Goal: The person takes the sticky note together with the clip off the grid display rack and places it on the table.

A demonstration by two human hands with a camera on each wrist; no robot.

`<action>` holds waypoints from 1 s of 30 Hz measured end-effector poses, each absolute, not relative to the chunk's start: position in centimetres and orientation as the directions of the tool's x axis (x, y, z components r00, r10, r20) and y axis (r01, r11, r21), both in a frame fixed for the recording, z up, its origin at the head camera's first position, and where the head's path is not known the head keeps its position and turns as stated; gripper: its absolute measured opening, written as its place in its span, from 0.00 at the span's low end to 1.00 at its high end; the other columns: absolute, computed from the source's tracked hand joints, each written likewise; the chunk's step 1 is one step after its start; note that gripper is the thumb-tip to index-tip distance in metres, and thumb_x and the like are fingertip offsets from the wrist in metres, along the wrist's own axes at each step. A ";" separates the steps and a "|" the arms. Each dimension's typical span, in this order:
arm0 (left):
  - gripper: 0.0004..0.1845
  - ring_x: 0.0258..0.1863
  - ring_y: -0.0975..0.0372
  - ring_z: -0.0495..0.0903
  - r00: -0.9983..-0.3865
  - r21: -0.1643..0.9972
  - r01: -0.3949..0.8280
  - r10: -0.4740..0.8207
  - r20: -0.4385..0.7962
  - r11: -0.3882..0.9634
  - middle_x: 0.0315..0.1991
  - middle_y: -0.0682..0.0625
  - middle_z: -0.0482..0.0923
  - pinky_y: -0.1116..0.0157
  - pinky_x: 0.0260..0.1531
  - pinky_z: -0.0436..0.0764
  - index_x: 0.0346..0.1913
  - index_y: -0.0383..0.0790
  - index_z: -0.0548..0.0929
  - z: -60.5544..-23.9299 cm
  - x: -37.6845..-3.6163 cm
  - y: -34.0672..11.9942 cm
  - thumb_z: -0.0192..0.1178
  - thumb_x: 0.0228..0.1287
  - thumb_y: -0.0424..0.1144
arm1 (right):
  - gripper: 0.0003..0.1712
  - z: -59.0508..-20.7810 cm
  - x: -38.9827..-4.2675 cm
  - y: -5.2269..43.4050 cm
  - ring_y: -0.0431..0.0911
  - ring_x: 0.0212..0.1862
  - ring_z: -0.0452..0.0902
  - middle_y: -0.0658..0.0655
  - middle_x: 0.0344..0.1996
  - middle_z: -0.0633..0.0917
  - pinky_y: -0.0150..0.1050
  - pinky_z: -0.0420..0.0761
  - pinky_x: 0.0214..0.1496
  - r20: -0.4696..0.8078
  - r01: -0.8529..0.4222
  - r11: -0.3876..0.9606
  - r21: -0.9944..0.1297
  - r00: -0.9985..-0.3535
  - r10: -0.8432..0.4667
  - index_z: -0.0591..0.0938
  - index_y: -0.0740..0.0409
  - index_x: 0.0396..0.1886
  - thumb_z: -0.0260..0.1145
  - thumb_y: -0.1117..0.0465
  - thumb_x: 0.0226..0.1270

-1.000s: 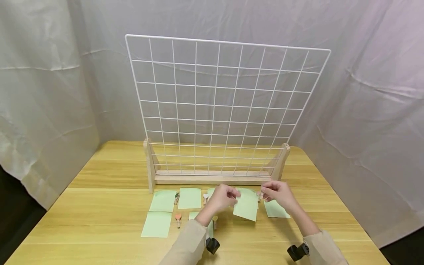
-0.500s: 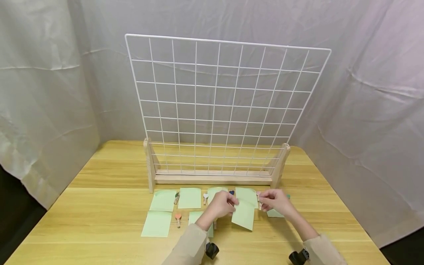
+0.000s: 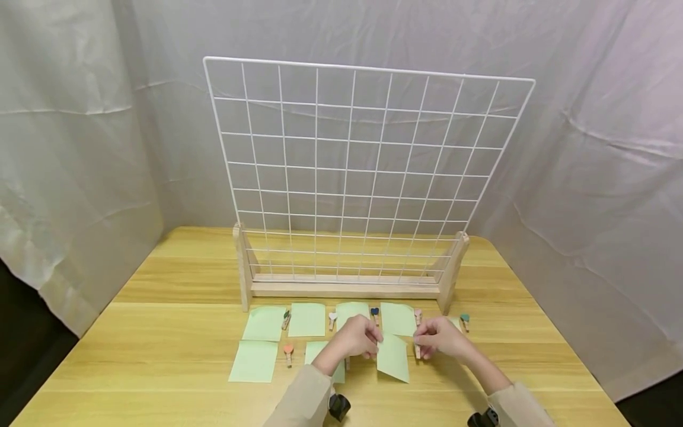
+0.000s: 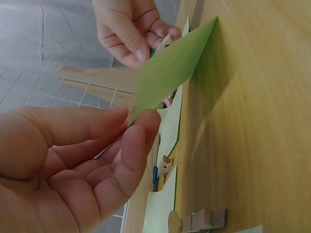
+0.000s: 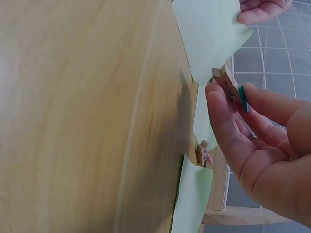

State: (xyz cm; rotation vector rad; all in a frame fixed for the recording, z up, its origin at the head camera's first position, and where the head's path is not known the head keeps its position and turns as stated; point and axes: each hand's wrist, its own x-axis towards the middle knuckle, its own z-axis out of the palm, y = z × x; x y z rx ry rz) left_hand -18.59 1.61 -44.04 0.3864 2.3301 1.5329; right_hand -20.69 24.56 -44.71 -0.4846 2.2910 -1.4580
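Observation:
My left hand (image 3: 358, 337) pinches a pale green paper note (image 3: 392, 359) by its left edge, between thumb and fingers. The note hangs tilted above the table. My right hand (image 3: 440, 338) pinches a small wooden clothespin (image 5: 228, 85) with a green piece on one side, just right of the note. In the right wrist view, the clothespin's tip is close to the note's lower corner; whether they touch I cannot tell. A row of green notes (image 3: 308, 320) lies behind the hands, with heart-topped clothespins in between, such as a navy one (image 3: 375, 314) and a pink one (image 3: 418, 315).
Behind the notes stands a white wire grid (image 3: 347, 139) in a wooden base (image 3: 344, 289). On the wooden table (image 3: 160, 338), another note (image 3: 253, 360) and an orange-heart clothespin (image 3: 289, 354) lie front left. A note (image 3: 315, 351) is partly under my left forearm.
Both hands have moved toward the table's front, bringing the note and clothespin down from the back row. The navy, pink and teal clothespins there now show uncovered.

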 end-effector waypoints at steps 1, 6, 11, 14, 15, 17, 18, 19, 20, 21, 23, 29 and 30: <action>0.05 0.18 0.57 0.78 -0.907 0.919 0.043 0.401 -0.128 0.392 0.19 0.47 0.74 0.67 0.19 0.78 0.27 0.28 0.78 -44.0 -18.5 1.6 0.58 0.46 0.17 | 0.09 -44.8 -20.7 24.6 0.46 0.21 0.77 0.59 0.21 0.79 0.39 0.79 0.24 -0.137 -0.083 0.408 -0.909 -0.865 -0.482 0.75 0.79 0.31 0.58 0.71 0.59; 0.05 0.17 0.58 0.77 -0.894 0.905 0.050 0.422 -0.148 0.423 0.17 0.48 0.74 0.66 0.18 0.78 0.26 0.29 0.78 -43.8 -18.3 1.3 0.59 0.46 0.19 | 0.09 -45.0 -20.7 24.6 0.47 0.20 0.77 0.59 0.19 0.79 0.41 0.79 0.23 -0.152 -0.087 0.423 -0.902 -0.852 -0.501 0.76 0.79 0.30 0.58 0.71 0.59; 0.07 0.15 0.58 0.75 -0.882 0.884 0.054 0.436 -0.176 0.465 0.17 0.49 0.74 0.66 0.16 0.77 0.27 0.30 0.79 -43.8 -18.2 1.1 0.61 0.43 0.20 | 0.07 -44.5 -20.3 24.2 0.52 0.21 0.77 0.61 0.19 0.78 0.43 0.79 0.23 -0.160 -0.092 0.437 -0.895 -0.847 -0.507 0.76 0.79 0.28 0.57 0.73 0.59; 0.07 0.14 0.58 0.75 -0.876 0.867 0.061 0.444 -0.191 0.495 0.17 0.50 0.74 0.65 0.16 0.77 0.29 0.32 0.79 -43.9 -18.3 1.0 0.62 0.44 0.22 | 0.07 -44.4 -20.2 24.2 0.54 0.21 0.77 0.62 0.19 0.78 0.42 0.79 0.23 -0.164 -0.091 0.443 -0.892 -0.848 -0.505 0.76 0.79 0.28 0.58 0.74 0.58; 0.07 0.14 0.58 0.75 -0.874 0.863 0.061 0.444 -0.197 0.502 0.17 0.50 0.74 0.65 0.16 0.77 0.29 0.32 0.79 -43.9 -18.3 1.0 0.63 0.44 0.22 | 0.07 -44.5 -20.2 24.1 0.54 0.21 0.77 0.62 0.19 0.78 0.42 0.79 0.23 -0.165 -0.091 0.447 -0.890 -0.849 -0.502 0.76 0.78 0.28 0.58 0.74 0.58; 0.07 0.13 0.59 0.74 -0.871 0.854 0.065 0.448 -0.203 0.515 0.17 0.51 0.74 0.65 0.15 0.77 0.30 0.33 0.79 -44.0 -18.4 1.0 0.63 0.45 0.23 | 0.07 -44.8 -20.3 24.2 0.52 0.21 0.77 0.61 0.19 0.79 0.40 0.79 0.22 -0.171 -0.088 0.456 -0.886 -0.851 -0.497 0.76 0.77 0.27 0.59 0.73 0.58; 0.07 0.13 0.60 0.74 -0.869 0.851 0.066 0.449 -0.207 0.520 0.17 0.51 0.74 0.65 0.15 0.77 0.30 0.33 0.79 -44.0 -18.3 0.9 0.63 0.45 0.24 | 0.06 -45.3 -20.6 24.3 0.52 0.21 0.77 0.60 0.19 0.79 0.40 0.79 0.22 -0.174 -0.086 0.458 -0.885 -0.851 -0.496 0.77 0.76 0.28 0.59 0.72 0.58; 0.07 0.13 0.60 0.74 -0.869 0.849 0.065 0.448 -0.210 0.524 0.17 0.51 0.74 0.65 0.15 0.77 0.30 0.33 0.79 -44.1 -18.3 0.9 0.63 0.45 0.24 | 0.06 -45.3 -20.6 24.3 0.52 0.20 0.77 0.60 0.18 0.79 0.40 0.79 0.21 -0.176 -0.086 0.462 -0.883 -0.851 -0.495 0.77 0.76 0.28 0.59 0.72 0.58; 0.07 0.13 0.61 0.73 -0.869 0.846 0.063 0.447 -0.214 0.529 0.17 0.51 0.74 0.65 0.15 0.76 0.30 0.33 0.79 -44.1 -18.3 0.9 0.63 0.45 0.24 | 0.06 -45.4 -20.6 24.3 0.52 0.20 0.77 0.60 0.18 0.79 0.40 0.79 0.21 -0.177 -0.088 0.467 -0.880 -0.851 -0.494 0.77 0.76 0.28 0.59 0.72 0.58; 0.06 0.12 0.61 0.73 -0.868 0.843 0.062 0.445 -0.218 0.534 0.17 0.51 0.74 0.65 0.14 0.76 0.30 0.33 0.79 -44.1 -18.3 0.9 0.63 0.46 0.25 | 0.06 -45.4 -20.6 24.3 0.52 0.20 0.77 0.61 0.18 0.79 0.40 0.79 0.21 -0.177 -0.090 0.469 -0.878 -0.851 -0.494 0.77 0.76 0.28 0.59 0.72 0.58; 0.06 0.12 0.60 0.74 -0.868 0.840 0.057 0.442 -0.225 0.540 0.16 0.50 0.75 0.66 0.13 0.75 0.30 0.34 0.79 -44.2 -18.3 0.9 0.64 0.48 0.27 | 0.06 -45.5 -20.6 24.2 0.52 0.20 0.77 0.60 0.18 0.79 0.40 0.79 0.21 -0.173 -0.098 0.474 -0.875 -0.851 -0.496 0.77 0.75 0.28 0.59 0.72 0.58; 0.04 0.14 0.58 0.77 -0.870 0.823 0.054 0.431 -0.238 0.565 0.15 0.47 0.77 0.66 0.11 0.72 0.30 0.38 0.78 -44.1 -18.2 0.8 0.63 0.52 0.33 | 0.05 -45.4 -20.4 24.0 0.47 0.18 0.76 0.58 0.18 0.78 0.39 0.78 0.20 -0.180 -0.101 0.495 -0.863 -0.854 -0.489 0.78 0.73 0.27 0.59 0.72 0.58; 0.04 0.14 0.58 0.78 -0.872 0.820 0.055 0.428 -0.239 0.569 0.15 0.47 0.77 0.66 0.11 0.73 0.30 0.38 0.78 -44.1 -18.2 0.7 0.63 0.53 0.34 | 0.05 -45.4 -20.4 24.0 0.47 0.18 0.76 0.58 0.18 0.78 0.39 0.78 0.20 -0.183 -0.101 0.500 -0.860 -0.854 -0.487 0.78 0.73 0.27 0.59 0.72 0.58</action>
